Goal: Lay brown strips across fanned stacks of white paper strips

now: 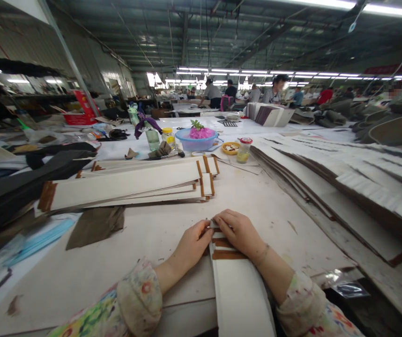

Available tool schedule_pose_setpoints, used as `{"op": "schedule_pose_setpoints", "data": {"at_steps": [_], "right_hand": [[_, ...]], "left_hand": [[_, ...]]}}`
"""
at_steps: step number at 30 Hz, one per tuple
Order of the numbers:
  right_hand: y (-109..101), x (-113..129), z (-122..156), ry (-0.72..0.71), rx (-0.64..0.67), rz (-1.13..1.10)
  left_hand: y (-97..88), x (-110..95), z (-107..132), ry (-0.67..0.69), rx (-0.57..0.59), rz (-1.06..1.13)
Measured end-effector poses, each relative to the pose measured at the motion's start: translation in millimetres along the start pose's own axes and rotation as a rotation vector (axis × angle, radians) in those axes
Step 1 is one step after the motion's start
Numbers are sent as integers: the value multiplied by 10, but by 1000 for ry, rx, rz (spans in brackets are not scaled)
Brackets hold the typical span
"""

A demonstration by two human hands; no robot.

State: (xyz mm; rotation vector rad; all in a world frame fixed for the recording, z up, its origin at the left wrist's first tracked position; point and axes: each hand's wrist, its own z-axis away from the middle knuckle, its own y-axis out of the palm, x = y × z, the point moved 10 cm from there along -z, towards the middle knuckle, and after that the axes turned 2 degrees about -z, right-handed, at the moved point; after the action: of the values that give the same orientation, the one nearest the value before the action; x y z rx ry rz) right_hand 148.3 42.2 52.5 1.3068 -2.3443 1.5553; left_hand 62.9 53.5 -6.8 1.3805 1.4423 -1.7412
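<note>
Touching white strip [238,292]: left hand [193,243], right hand [241,234]

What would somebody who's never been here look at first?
Probably the bright pink bundle topped with green leaves, sitting in a bluish bowl toward the far side of the work table. Next might come the left hand and right hand, close together at the far end of a white strip with brown bands, front and centre. The red container at the far left stands out too.
</note>
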Motion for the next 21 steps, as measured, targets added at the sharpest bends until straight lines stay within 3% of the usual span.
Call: {"op": "schedule_pose_setpoints", "data": {"at_steps": [5, 14, 18, 21], "right_hand": [[-3, 28, 6, -15, 0, -12], [95, 175, 38, -133, 108, 64], [-105, -78, 15, 71, -79, -264], [-263, -406, 62, 259, -266, -354]], "left_hand": [[-16, -45, -3, 36, -13, 29], [19, 45, 8, -42, 2, 92], [25, 16, 9, -40, 11, 146], [43, 2, 20, -60, 32, 220]]}}
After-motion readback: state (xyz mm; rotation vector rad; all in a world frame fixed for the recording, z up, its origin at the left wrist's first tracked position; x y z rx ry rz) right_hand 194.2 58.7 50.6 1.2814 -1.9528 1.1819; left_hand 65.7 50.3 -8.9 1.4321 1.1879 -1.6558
